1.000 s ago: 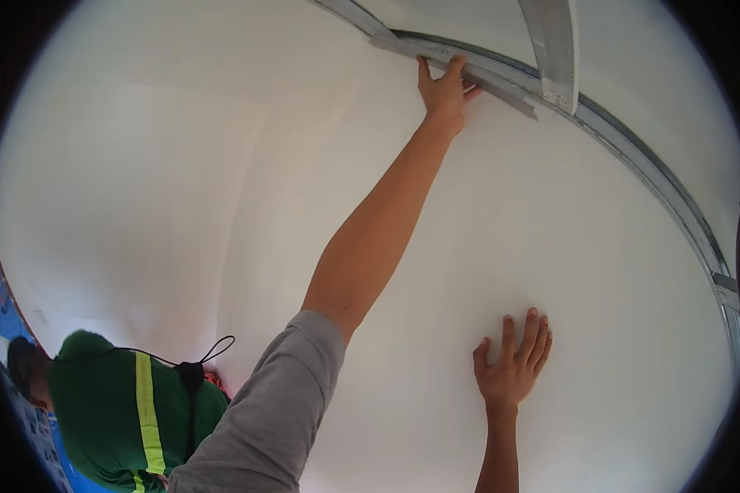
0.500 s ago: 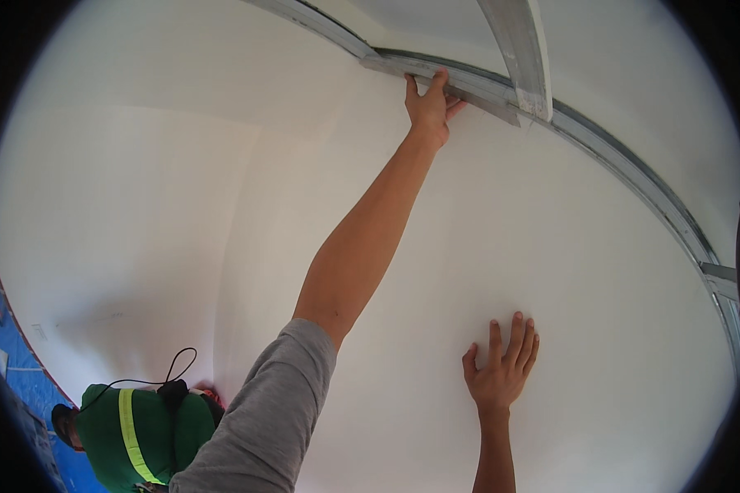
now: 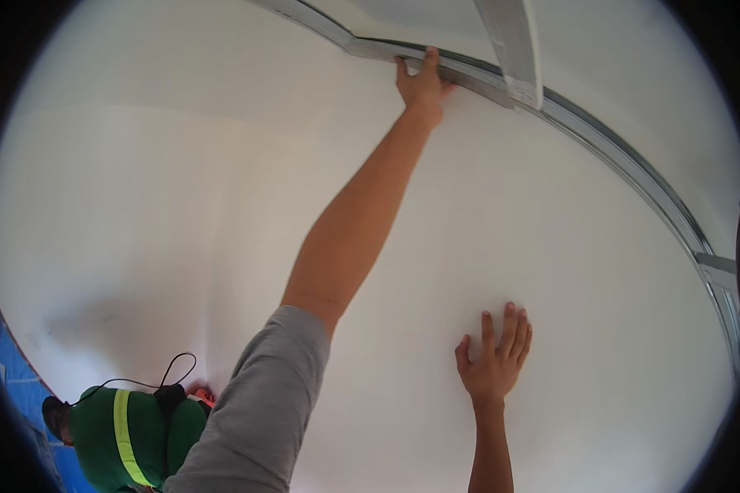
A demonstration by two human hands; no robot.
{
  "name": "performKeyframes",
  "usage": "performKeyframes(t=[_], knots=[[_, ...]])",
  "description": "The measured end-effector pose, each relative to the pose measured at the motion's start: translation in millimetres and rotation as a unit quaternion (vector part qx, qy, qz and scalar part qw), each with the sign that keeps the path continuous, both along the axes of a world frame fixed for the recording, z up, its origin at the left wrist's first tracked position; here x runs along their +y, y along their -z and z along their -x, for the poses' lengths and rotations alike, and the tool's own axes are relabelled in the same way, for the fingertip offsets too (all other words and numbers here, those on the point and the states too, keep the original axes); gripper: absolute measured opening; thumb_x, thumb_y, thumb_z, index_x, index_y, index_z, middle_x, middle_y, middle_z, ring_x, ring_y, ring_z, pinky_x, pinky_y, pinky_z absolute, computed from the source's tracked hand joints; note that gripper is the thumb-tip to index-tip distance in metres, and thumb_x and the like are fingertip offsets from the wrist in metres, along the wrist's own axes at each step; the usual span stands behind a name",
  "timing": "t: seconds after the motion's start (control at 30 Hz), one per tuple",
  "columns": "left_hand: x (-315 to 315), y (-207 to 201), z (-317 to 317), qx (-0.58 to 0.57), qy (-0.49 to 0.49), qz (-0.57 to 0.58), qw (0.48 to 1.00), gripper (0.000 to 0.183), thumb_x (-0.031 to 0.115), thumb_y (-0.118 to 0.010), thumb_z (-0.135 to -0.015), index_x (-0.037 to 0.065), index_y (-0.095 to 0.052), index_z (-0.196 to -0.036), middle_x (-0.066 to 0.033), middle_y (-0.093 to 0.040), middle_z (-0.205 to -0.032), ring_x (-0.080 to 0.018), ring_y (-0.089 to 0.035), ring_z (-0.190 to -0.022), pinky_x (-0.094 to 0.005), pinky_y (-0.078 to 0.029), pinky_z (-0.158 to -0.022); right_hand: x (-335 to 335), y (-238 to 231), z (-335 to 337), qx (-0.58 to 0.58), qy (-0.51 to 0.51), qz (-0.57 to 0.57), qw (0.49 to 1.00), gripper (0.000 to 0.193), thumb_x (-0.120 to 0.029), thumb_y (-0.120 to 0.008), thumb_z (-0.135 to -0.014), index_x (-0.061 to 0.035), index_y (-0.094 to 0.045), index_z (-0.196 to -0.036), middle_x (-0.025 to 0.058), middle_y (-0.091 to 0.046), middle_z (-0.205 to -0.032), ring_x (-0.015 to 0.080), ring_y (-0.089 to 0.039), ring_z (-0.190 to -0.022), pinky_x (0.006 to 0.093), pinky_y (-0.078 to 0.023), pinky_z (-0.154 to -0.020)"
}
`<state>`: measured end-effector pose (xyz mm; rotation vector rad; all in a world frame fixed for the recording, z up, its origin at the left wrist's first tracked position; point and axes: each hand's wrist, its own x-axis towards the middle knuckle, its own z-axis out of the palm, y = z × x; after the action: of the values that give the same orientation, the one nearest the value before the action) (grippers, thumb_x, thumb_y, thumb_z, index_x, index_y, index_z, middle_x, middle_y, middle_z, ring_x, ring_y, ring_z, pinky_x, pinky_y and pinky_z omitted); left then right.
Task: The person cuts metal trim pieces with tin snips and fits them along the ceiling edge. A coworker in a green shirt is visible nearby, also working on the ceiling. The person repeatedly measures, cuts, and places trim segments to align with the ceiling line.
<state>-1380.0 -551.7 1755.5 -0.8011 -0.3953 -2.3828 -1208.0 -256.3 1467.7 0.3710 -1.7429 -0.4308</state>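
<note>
My left hand (image 3: 420,89) grips the strip (image 3: 481,87), now closer along the track (image 3: 621,153), likely better seated; my right hand (image 3: 493,367), fingers apart, meets the wall (image 3: 403,345).

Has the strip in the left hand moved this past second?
Yes: the strip has come up closer to the track; its right end hung lower, farther off the track, before.

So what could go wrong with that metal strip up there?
The metal strip might slip, since only the left hand is seen holding it; the right hand is open at the white wall.
Those bare fingers could get pinched or scratched between the strip and the metal rail.
If it fell, it might hit the person in green at lower left.
</note>
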Motion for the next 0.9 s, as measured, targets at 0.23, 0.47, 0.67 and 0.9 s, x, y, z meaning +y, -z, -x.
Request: performKeyframes(t=[0.23, 0.47, 0.67, 0.9], knots=[[28.7, -18.0, -2.3, -0.101, -0.136, -0.054, 0.984, 0.081, 0.041, -0.050, -0.107, 0.015, -0.004, -0.168, -0.0197, -0.041, -0.158, -0.0382, -0.053, -0.133, -0.0492, -0.056, -0.103, 3.3, 0.3, 6.1, 0.011, 0.001, -0.003, 1.000, 0.049, -0.030, -0.066, -0.090, -0.0143, -0.061, -0.136, 0.0195, -0.045, -0.157, 0.0427, -0.044, -0.144, 0.0575, -0.039, -0.117], [40.5, -32.1, -16.9, -0.208, -0.242, -0.049, 0.946, 0.071, 0.042, -0.025, -0.107, 0.004, -0.010, -0.165, -0.0240, -0.053, -0.146, -0.0417, -0.058, -0.126, -0.0474, -0.050, -0.109, 7.7, 3.4, 9.4, 0.028, 0.013, -0.010, 0.999, 0.047, -0.032, -0.064, -0.091, -0.0157, -0.062, -0.135, 0.0197, -0.050, -0.153, 0.0415, -0.047, -0.142, 0.0564, -0.039, -0.116], [44.6, -30.3, -22.5, -0.284, -0.266, -0.039, 0.920, 0.066, 0.041, -0.014, -0.108, 0.007, -0.019, -0.164, -0.0205, -0.059, -0.139, -0.0383, -0.061, -0.121, -0.0459, -0.052, -0.105, 12.9, 4.4, 8.1, 0.040, 0.018, -0.024, 0.999, 0.043, -0.032, -0.061, -0.092, -0.0156, -0.064, -0.131, 0.0195, -0.053, -0.151, 0.0407, -0.049, -0.140, 0.0555, -0.039, -0.116], [30.0, -17.6, -29.9, -0.230, -0.287, -0.090, 0.926, 0.071, 0.054, -0.014, -0.108, 0.007, -0.031, -0.159, -0.0229, -0.041, -0.157, -0.0395, -0.046, -0.140, -0.0496, -0.047, -0.110, -3.2, 18.4, -11.7, 0.022, -0.009, -0.005, 1.000, 0.040, -0.030, -0.061, -0.092, -0.0160, -0.064, -0.129, 0.0154, -0.054, -0.151, 0.0369, -0.050, -0.141, 0.0531, -0.041, -0.115]])
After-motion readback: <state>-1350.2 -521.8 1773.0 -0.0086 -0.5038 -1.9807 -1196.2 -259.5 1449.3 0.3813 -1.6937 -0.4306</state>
